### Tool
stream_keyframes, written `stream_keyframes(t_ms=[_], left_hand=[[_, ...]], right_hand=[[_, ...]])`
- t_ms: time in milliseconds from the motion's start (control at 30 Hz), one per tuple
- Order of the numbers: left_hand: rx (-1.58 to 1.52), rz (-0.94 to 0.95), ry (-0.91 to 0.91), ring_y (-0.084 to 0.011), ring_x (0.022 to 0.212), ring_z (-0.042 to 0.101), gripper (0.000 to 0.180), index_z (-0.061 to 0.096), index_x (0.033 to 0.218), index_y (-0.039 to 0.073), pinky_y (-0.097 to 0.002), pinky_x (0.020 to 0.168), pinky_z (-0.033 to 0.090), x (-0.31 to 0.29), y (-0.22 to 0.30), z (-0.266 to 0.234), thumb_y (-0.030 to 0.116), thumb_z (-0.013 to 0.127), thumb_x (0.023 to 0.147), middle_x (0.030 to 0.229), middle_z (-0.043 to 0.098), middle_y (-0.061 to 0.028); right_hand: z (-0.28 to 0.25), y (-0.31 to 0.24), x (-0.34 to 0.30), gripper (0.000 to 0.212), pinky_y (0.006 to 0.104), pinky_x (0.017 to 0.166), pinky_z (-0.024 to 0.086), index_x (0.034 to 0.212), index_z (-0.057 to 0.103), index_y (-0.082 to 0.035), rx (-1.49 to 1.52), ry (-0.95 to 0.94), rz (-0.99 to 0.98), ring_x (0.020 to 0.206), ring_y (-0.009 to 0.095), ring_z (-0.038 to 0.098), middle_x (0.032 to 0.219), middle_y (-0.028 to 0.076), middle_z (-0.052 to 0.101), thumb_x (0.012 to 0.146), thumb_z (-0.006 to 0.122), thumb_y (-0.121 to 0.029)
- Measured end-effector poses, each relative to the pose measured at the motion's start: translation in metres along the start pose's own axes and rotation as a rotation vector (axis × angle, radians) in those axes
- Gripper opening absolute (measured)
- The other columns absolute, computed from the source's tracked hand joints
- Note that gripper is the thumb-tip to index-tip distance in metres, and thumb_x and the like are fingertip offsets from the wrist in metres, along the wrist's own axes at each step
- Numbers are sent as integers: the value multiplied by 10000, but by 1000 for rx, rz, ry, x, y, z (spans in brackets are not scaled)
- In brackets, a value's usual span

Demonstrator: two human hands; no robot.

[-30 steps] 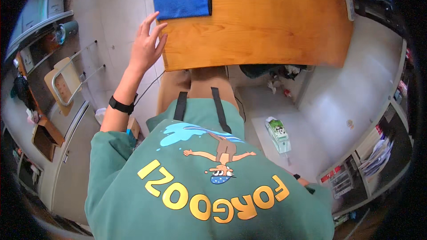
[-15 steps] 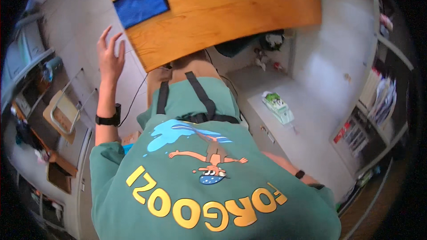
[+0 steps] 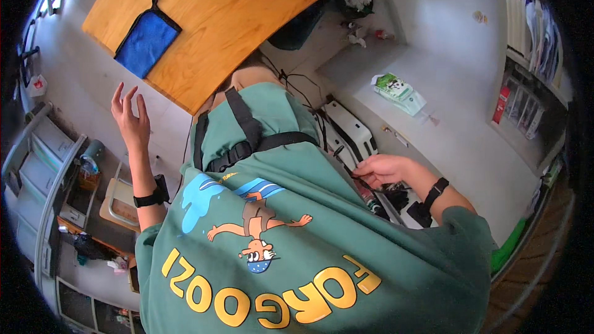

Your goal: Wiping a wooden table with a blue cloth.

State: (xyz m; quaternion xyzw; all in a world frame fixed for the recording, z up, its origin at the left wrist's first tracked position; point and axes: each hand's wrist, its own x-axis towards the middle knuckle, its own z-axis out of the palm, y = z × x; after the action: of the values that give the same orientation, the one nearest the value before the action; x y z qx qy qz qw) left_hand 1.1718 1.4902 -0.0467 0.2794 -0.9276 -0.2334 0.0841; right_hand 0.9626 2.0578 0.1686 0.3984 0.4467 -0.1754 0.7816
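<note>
My left hand (image 3: 131, 117) is raised in the air beside the near left corner of the wooden desk (image 3: 247, 6), fingers spread, holding nothing. A blue zip pouch (image 3: 148, 46) with black edging lies flat on the desk, a little beyond that hand. Low at my right side, my right hand (image 3: 385, 171) has its fingers pinched together next to my shirt. Something thin and dark shows at its fingertips, but I cannot make out what it is. Near it stand a white case (image 3: 351, 127) with black trim and several dark cables (image 3: 303, 80).
A green and white soft packet (image 3: 399, 93) lies on a pale surface (image 3: 445, 142) to the right. Shelves with papers (image 3: 538, 43) stand at the far right. On the left are a wooden chair (image 3: 117, 201) and a metal-framed rack (image 3: 46, 167).
My view has turned, so the desk and pouch sit further left. My right hand, hidden behind my shirt before, now shows with pinched fingers. My left hand stays raised with fingers apart.
</note>
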Motion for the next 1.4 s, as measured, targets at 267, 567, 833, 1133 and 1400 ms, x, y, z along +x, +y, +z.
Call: stream_keyframes(t_ms=[267,567,833,1133,1400], left_hand=[[11,73,-36,-383,1430,523,236,739,1275,100,-509,1184,422,22,4,-3,190,679,1066,1529,568,-172],[11,115,-41,-376,1412,535,232,743,1273,111,-496,1169,431,21,-11,-5,193,682,1064,1532,566,-144],[13,128,-84,-366,1408,538,239,739,1277,87,-492,1165,435,21,-13,-13,182,669,1069,1527,563,-157],[-141,114,-172,-332,1333,608,231,730,1284,62,-446,1091,514,39,26,-24,124,646,1078,1461,612,-152],[-670,425,-1147,-309,1228,679,251,677,1283,-9,-407,1078,515,55,221,-35,104,620,1066,1280,720,-167]], right_hand=[[-20,10,8,189,386,841,641,1142,659,-14,-144,-169,-72,927,218,760,1052,117,756,1075,667,-190],[-39,51,39,160,372,867,648,1103,633,-25,-63,-372,-11,943,213,764,1040,118,758,998,744,-71],[-48,24,30,208,371,824,673,1067,649,4,-227,-165,-84,923,242,794,965,139,776,953,807,-68],[-31,-30,54,292,351,820,682,1177,703,60,-581,-314,-7,951,232,797,1077,158,792,996,754,-164],[57,-253,-91,243,357,626,610,1063,681,7,-1369,349,-528,660,201,753,825,120,789,1031,607,-222]])
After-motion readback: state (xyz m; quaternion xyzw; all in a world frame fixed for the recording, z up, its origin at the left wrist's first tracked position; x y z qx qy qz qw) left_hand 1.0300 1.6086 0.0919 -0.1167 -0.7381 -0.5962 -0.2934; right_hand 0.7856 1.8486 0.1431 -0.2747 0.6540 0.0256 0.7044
